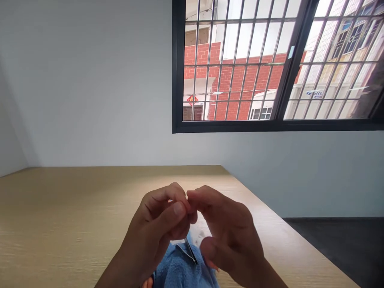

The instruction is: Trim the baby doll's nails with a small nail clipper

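Note:
My left hand (159, 224) and my right hand (225, 228) are raised together above a wooden table (75, 216), fingertips meeting in a pinch. Both are closed on something too small to make out between the fingertips. Below the hands lies a blue cloth (180, 272), and a thin metal piece (187, 250), like tweezers or a clip, shows above it between the palms. What the metal piece is attached to is hidden.
The table's right edge (285, 228) runs diagonally, with dark floor (339, 244) beyond it. A white wall (90, 88) stands behind, and a barred window (270, 64) at the upper right shows brick buildings.

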Action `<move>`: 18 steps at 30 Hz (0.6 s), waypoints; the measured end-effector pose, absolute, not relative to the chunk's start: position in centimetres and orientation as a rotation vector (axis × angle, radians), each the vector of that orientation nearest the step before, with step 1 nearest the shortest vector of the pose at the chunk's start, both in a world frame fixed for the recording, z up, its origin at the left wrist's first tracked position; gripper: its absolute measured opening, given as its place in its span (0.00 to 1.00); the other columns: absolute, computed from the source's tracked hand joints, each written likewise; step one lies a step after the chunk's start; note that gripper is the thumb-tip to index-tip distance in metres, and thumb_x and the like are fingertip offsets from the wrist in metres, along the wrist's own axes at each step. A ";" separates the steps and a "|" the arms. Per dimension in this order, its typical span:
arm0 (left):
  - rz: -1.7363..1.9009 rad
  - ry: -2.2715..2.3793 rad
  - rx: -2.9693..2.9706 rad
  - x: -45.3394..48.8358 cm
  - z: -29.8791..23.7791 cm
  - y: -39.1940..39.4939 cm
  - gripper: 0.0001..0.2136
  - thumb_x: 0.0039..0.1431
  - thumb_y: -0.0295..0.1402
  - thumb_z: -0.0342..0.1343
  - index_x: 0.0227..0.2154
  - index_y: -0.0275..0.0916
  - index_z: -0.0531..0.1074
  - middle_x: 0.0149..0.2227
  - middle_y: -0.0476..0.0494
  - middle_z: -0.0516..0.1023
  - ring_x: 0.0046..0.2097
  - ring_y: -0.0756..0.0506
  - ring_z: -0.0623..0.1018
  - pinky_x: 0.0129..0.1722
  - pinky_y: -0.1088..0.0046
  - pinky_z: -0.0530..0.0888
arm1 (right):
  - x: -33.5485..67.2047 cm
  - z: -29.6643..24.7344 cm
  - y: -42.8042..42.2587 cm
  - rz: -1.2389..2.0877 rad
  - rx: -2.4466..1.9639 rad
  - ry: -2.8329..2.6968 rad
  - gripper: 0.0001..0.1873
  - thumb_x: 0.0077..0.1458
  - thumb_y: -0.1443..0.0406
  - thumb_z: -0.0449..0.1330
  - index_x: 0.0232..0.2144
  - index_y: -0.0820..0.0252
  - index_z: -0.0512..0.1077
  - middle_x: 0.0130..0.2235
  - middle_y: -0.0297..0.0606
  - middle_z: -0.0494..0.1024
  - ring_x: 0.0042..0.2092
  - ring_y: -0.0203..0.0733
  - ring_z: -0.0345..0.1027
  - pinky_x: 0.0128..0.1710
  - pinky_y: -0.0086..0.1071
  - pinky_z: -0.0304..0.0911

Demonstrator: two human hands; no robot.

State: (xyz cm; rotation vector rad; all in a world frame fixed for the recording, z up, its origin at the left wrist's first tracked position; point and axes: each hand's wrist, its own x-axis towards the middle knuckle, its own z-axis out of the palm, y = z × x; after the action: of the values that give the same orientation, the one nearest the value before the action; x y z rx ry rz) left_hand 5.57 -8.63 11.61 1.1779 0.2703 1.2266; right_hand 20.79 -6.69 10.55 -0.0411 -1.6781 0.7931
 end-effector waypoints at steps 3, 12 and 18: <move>1.214 0.282 1.204 5.4 12.0 -9.4 0.08 0.62 0.36 0.62 0.29 0.40 0.75 0.27 0.49 0.68 0.25 0.55 0.58 0.25 0.76 0.54 | 20.8 10.6 -7.2 0.844 -0.013 -1.702 0.24 0.58 0.58 0.66 0.56 0.50 0.71 0.40 0.37 0.73 0.39 0.38 0.69 0.40 0.36 0.73; 1.282 0.349 1.204 5.5 11.9 -10.5 0.08 0.57 0.38 0.65 0.27 0.42 0.77 0.27 0.50 0.62 0.26 0.54 0.61 0.27 0.76 0.58 | 20.9 10.2 -7.7 0.867 -0.108 -1.760 0.29 0.61 0.52 0.61 0.63 0.45 0.63 0.40 0.36 0.65 0.42 0.38 0.63 0.44 0.35 0.69; 1.233 0.399 1.247 5.4 11.9 -10.4 0.11 0.58 0.39 0.65 0.26 0.39 0.75 0.26 0.50 0.61 0.27 0.54 0.61 0.29 0.77 0.62 | 21.1 9.8 -8.2 0.963 -0.177 -1.781 0.38 0.57 0.47 0.63 0.65 0.44 0.58 0.45 0.40 0.67 0.46 0.42 0.62 0.46 0.38 0.67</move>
State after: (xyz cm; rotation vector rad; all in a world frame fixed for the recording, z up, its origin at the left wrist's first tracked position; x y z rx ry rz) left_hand 5.44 -10.38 11.89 1.2470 0.3993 1.2333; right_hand 21.10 -8.22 9.78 -0.1771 -1.7813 0.9635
